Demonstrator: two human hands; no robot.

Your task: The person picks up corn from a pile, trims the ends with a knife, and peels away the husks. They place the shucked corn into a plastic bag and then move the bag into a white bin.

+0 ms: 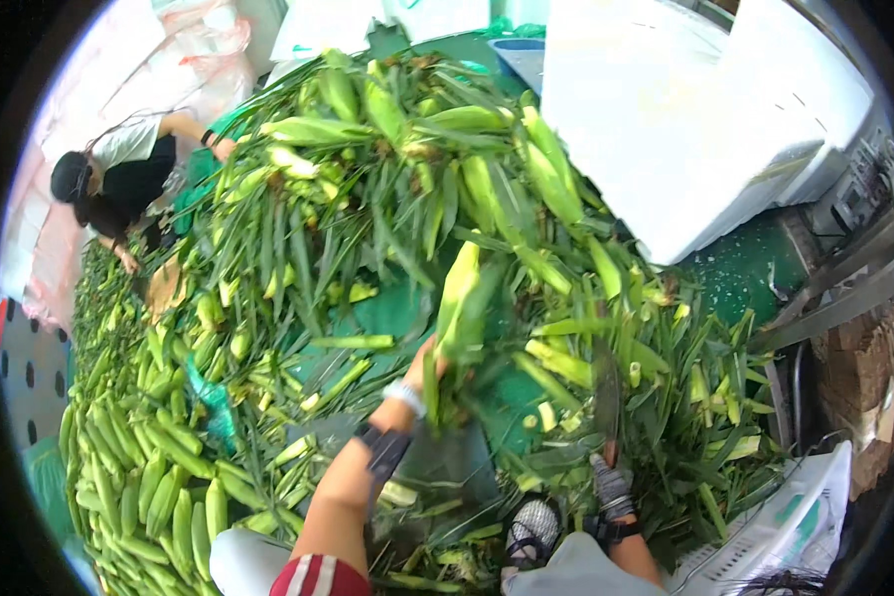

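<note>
An ear of corn in its green husk (458, 305) stands upright in the middle of the head view, with my left hand (428, 365) closed around its lower end. Loose leaves hang below that grip. Over on the right, my right hand (612, 480) wears a grey glove and grips a knife by its wooden handle. The long dark knife blade (607, 387) points away from me, above cut leaves and stalk pieces. Beyond the held ear rises a heap of unhusked corn with long leaves (387, 149).
Trimmed ears (156, 477) lie piled at the left. A person (130, 164) in a dark cap reaches into the heap at the upper left. White foam boxes (685, 119) stand at the upper right, a white plastic basket (782, 521) at the lower right. Leaf scraps surround my shoe (533, 529).
</note>
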